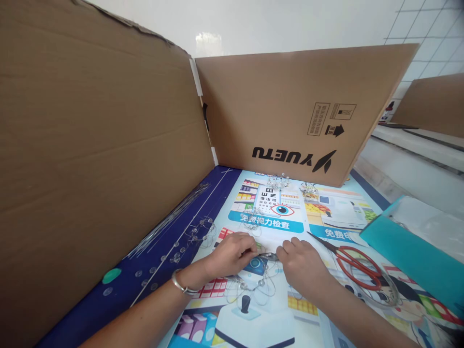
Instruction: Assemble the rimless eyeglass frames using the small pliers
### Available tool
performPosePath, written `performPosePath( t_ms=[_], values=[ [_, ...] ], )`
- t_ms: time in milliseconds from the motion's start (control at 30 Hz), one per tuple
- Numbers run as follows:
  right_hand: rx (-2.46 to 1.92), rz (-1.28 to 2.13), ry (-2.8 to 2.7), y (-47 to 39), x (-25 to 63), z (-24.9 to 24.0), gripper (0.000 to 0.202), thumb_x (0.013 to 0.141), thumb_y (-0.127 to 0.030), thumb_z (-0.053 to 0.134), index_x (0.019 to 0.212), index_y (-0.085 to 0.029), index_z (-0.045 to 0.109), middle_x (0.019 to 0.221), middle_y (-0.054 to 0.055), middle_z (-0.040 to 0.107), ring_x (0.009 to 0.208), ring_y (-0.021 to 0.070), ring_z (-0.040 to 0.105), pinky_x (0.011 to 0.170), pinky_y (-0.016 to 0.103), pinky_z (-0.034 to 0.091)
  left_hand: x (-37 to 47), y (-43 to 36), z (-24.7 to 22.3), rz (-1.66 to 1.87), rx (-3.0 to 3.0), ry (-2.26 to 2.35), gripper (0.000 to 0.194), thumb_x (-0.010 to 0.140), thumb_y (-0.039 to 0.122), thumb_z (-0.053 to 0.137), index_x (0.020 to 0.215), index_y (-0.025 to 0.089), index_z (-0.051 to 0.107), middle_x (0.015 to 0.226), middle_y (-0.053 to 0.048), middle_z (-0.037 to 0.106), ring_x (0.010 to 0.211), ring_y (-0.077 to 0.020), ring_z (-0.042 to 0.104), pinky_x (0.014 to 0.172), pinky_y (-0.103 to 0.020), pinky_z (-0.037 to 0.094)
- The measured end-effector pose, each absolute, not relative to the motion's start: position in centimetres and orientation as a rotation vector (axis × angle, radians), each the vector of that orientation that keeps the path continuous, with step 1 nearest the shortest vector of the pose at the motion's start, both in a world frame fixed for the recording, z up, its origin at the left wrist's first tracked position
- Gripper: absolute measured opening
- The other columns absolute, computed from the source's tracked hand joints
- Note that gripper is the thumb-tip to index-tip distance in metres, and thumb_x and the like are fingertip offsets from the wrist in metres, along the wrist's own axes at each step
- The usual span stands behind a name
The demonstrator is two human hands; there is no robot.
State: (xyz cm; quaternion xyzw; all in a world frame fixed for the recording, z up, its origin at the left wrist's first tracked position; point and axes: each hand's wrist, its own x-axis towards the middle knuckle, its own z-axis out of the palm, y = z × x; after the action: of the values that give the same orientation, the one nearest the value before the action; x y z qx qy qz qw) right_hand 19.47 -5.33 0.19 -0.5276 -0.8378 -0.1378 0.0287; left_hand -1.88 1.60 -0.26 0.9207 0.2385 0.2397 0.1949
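My left hand (237, 252) is closed in a pinch, its fingertips hidden from me. Facing it, my right hand (301, 265) is closed around one end of a small silvery metal piece (268, 256), which bridges the gap between both hands. Its kind is not clear. Just below hangs or lies a looped strand of thin wire with clear beads (250, 285), close under the fingers. To the right of my right hand, scissors with red handles (362, 266) lie with the blades pointing toward the back left.
Cardboard panels (232, 111) wall off the left and back. Beaded wire clusters (278, 182) lie by the back panel, straight wires (170, 217) along the left. Loose clear beads (152, 270) and a green disc (111, 276) rest nearby. A teal box (413, 251) stands right.
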Motion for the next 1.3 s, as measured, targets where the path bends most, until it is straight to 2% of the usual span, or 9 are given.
performPosePath(
  t_ms=[367,1300],
  values=[
    [-1.667,-0.262,-2.568,-5.1,20.2,1.0,0.013,0.077,-0.011,0.047,0.077,-0.020,0.056,0.078,0.004,0.053,0.078,0.0182,0.042,0.068,0.031,0.024,-2.0,1.9,-0.5,0.675,2.554,0.653,0.011,0.082,0.011,0.046,0.075,0.016,0.052,0.071,-0.001,0.057,0.067,-0.0117,0.052,0.064,-0.024,0.040],
    [-1.641,-0.482,-2.583,-5.8,18.9,0.5,0.017,0.070,-0.003,0.050,0.077,-0.018,0.054,0.075,0.005,0.053,0.074,0.0195,0.042,0.063,0.033,0.023,-1.7,1.7,-0.8,0.728,2.583,0.766,0.009,0.078,0.010,0.048,0.071,0.016,0.050,0.065,0.001,0.056,0.061,-0.0109,0.051,0.059,-0.022,0.038]
  ],
)
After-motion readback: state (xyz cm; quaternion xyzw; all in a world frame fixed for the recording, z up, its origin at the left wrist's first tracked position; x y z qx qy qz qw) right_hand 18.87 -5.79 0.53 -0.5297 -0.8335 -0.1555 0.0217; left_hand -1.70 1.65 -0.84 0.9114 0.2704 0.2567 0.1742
